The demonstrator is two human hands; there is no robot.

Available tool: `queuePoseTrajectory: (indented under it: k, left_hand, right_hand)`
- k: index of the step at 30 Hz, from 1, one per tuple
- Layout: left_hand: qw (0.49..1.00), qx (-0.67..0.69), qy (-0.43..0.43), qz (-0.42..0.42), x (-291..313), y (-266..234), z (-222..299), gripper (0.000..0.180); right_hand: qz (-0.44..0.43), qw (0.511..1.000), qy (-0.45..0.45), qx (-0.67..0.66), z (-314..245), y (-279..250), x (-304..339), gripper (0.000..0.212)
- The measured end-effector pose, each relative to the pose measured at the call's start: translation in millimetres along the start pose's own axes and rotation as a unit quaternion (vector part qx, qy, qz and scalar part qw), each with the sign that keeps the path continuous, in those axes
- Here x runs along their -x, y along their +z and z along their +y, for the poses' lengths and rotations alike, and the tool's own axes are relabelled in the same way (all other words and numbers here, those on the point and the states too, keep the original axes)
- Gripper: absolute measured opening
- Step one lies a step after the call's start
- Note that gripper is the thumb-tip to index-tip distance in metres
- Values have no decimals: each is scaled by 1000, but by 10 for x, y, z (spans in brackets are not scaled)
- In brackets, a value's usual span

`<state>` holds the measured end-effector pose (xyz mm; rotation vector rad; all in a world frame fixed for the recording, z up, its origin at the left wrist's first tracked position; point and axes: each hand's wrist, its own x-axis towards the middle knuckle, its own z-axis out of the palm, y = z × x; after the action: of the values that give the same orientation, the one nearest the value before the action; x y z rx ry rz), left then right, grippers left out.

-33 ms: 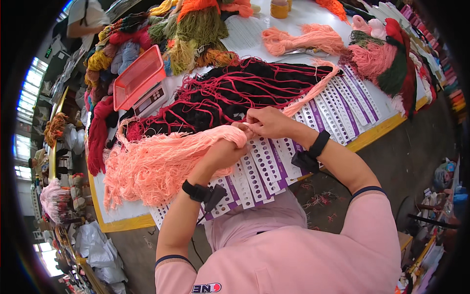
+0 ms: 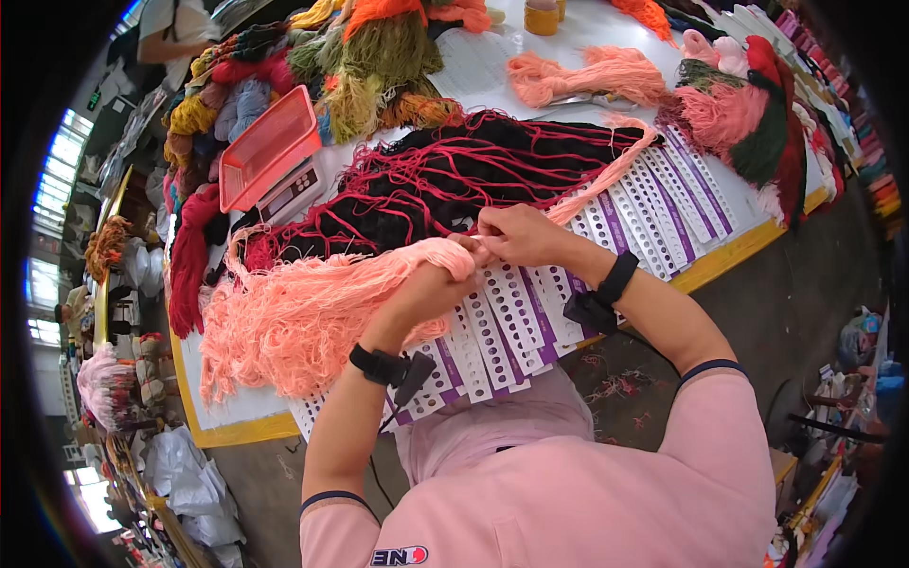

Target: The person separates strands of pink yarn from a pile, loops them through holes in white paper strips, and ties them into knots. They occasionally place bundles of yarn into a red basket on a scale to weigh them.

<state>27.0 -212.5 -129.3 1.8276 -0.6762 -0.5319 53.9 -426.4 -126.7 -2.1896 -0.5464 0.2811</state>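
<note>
Now, in from the table's [image 2: 251, 432] near edge, holding peach yarn [image 2: 294, 317] in a curled left hand [image 2: 437, 289], pinching with the right hand [image 2: 523, 237], catch unclear; best kept gentle, avoiding snags.

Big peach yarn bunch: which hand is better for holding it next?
Probably the left hand: the peach yarn bunch lies against it, mostly on that side. The right hand is just past the bunch's end.

Stringy matt peach yarn [image 2: 284, 317], smooth plastic tray [image 2: 269, 151], paper cards [image 2: 653, 213]
</note>
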Motion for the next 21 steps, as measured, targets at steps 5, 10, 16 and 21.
queuePoseTrajectory:
  k: [5,10,16,21]
  left_hand:
    - [977,185,-56,94,64,-191,274,21]
    - [823,477,0,309,956,-1019,77,26]
    - [740,-10,-187,646,2330,-2276,-329,19]
    - [886,-399,62,227,787,-864,178,29]
  right_hand:
    - [17,999,-4,36,88,5,-31,15]
    - [3,999,-20,46,94,-67,19,16]
    - [-85,985,63,-133,-41,-41,-85,20]
    - [-6,997,-71,23,-65,97,84,18]
